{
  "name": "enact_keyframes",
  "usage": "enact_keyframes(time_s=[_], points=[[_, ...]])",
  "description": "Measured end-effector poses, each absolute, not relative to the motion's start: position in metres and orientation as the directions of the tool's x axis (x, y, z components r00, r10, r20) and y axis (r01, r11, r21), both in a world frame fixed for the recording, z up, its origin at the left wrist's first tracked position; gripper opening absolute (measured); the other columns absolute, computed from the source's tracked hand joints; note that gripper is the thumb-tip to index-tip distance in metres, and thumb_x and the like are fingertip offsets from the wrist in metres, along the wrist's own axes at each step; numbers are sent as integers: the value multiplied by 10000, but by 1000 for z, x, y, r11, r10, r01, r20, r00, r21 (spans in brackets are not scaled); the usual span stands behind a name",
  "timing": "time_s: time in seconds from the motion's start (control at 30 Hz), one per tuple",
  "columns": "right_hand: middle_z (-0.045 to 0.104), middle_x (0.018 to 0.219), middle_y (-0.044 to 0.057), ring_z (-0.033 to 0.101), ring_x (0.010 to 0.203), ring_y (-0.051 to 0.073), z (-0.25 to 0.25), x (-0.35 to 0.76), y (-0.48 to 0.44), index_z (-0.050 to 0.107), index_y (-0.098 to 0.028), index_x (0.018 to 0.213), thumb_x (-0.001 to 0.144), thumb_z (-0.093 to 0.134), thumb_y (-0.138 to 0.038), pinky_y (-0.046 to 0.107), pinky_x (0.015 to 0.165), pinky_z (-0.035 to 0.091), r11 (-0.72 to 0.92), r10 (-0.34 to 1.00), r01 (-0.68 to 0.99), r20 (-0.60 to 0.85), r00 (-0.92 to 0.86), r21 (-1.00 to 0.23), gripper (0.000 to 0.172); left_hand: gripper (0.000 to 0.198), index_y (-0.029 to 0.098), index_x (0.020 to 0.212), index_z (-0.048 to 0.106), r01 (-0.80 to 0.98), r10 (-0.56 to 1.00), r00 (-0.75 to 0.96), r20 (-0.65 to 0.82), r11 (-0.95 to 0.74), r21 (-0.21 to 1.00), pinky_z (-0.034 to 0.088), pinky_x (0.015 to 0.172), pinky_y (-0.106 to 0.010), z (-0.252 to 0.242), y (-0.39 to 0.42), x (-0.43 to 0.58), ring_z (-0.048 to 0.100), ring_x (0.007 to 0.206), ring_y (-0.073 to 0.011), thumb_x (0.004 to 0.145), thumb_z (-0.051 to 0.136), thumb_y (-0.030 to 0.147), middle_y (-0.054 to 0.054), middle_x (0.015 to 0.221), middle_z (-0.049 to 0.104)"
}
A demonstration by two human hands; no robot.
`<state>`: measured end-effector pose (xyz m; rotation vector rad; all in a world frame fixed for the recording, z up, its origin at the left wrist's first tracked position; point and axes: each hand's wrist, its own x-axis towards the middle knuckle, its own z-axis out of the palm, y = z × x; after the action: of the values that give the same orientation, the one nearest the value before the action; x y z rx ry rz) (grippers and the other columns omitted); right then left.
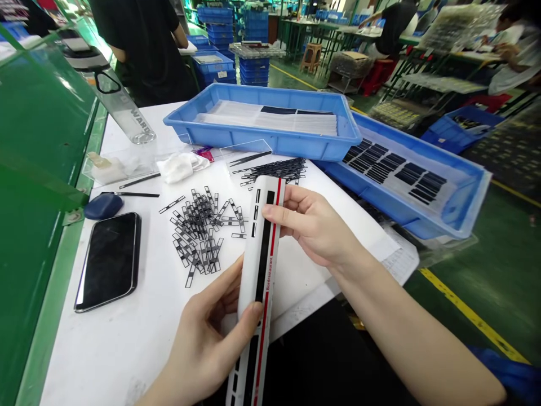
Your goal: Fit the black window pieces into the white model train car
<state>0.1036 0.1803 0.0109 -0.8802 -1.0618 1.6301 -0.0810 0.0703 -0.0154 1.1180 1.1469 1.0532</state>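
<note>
A white model train car body (249, 248) with a red stripe, dark window bands and the word "Bordrestaurant" is held lengthwise in front of me, tilted. My left hand (211, 332) grips its nearer half, the thumb lying on the side wall. At the far end my right hand (308, 223) pinches the body, thumb on the dark window area and fingers behind. Whether a small part lies under that thumb is hidden. Left of the car, small dark-framed window strips (198, 220) lie in a loose pile. More dark strips (279, 169) are heaped just beyond its far end.
A blue tray (270, 138) with white pieces stands at the back, and another blue tray (460, 217) with dark strips is at right. On the left are a phone (110, 262), a dark blue lump (102, 206), tweezers (139, 194), white cloth (181, 166) and a bottle (127, 110).
</note>
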Motion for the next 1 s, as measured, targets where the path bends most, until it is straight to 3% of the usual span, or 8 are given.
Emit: enact_keyframes(time_s=[0.17, 0.27, 0.4, 0.6, 0.83, 1.0], points=[[780, 938, 27, 732, 830, 161, 11, 105, 180, 759, -198, 982, 770, 894, -358, 269, 698, 632, -157, 955, -335, -56, -292, -929, 298, 539, 254, 1428, 648, -62, 981, 125, -149, 157, 986, 553, 1114, -398, -16, 70, -81, 653, 1300, -318, 909, 778, 311, -59, 1427, 676], [780, 881, 24, 735, 799, 155, 12, 107, 181, 756, -187, 942, 801, 870, -328, 264, 700, 627, -120, 963, -346, -25, -268, -930, 230, 528, 263, 1417, 658, -32, 985, 126, -117, 122, 992, 530, 1137, -392, -16, 70, -81, 660, 1293, -309, 904, 779, 299, -51, 1413, 687], [770, 842, 21, 724, 764, 155, 11, 104, 183, 749, -179, 911, 780, 878, -344, 261, 670, 615, -126, 973, -332, -52, -225, -935, 248, 526, 249, 1414, 662, 22, 990, 106, -98, 96, 995, 539, 1125, -410, -16, 69, -80, 670, 1277, -324, 903, 776, 305, -61, 1395, 700], [783, 929, 25, 732, 848, 166, 11, 107, 184, 758, -202, 975, 787, 878, -373, 286, 749, 626, -114, 966, -342, -24, -258, -933, 281, 520, 264, 1409, 667, -38, 983, 130, -133, 139, 990, 552, 1107, -394, -14, 71, -82, 675, 1272, -312, 905, 777, 328, -65, 1380, 709], [740, 778, 2, 689, 701, 137, 13, 106, 181, 717, -177, 807, 716, 924, -399, 253, 646, 601, -143, 977, -379, -69, -202, -914, 317, 518, 278, 1400, 680, 22, 988, 115, -107, 105, 994, 538, 1121, -392, -17, 69, -83, 679, 1264, -312, 895, 786, 317, -50, 1383, 709], [735, 791, 11, 699, 705, 148, 23, 106, 165, 712, -188, 842, 834, 844, -386, 246, 621, 591, -34, 987, -288, 14, -161, -957, 238, 500, 288, 1399, 678, -38, 970, 208, -124, 135, 990, 554, 1092, -438, -14, 69, -85, 773, 1061, -306, 909, 765, 325, -86, 1269, 767]])
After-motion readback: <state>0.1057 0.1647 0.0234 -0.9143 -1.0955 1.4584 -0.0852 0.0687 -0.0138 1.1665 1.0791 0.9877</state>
